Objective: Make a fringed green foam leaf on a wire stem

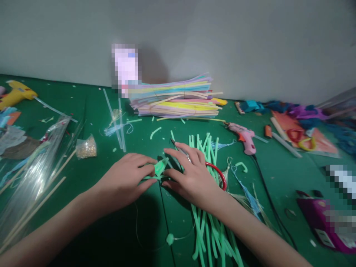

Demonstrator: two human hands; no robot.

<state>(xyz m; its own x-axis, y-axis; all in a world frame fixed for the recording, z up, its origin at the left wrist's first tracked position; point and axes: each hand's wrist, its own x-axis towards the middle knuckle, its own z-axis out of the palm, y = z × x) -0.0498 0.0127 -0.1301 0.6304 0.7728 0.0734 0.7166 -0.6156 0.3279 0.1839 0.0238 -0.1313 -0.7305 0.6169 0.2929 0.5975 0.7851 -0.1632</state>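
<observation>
A small bright green folded piece [160,167] is held between my two hands over the middle of the green table. My left hand [130,178] pinches its left side, with a thin green strip between thumb and fingers. My right hand [191,174] touches its right side with thumb and forefinger. Scissors with a red handle [219,174] hang in my right hand, their blades partly hidden under the fingers. Below, a small green blob [170,239] lies on a thin clear thread. Many green fuzzy stems [207,233] lie beneath my right forearm.
Bundles of pastel stems [178,98] lie by the wall. A pink glue gun [244,137] with a black cord is at the right, a yellow one [18,94] at the far left. Near my left arm are clear wrappers [41,178] and a bead bag [86,147]. A purple pouch [319,218] lies right.
</observation>
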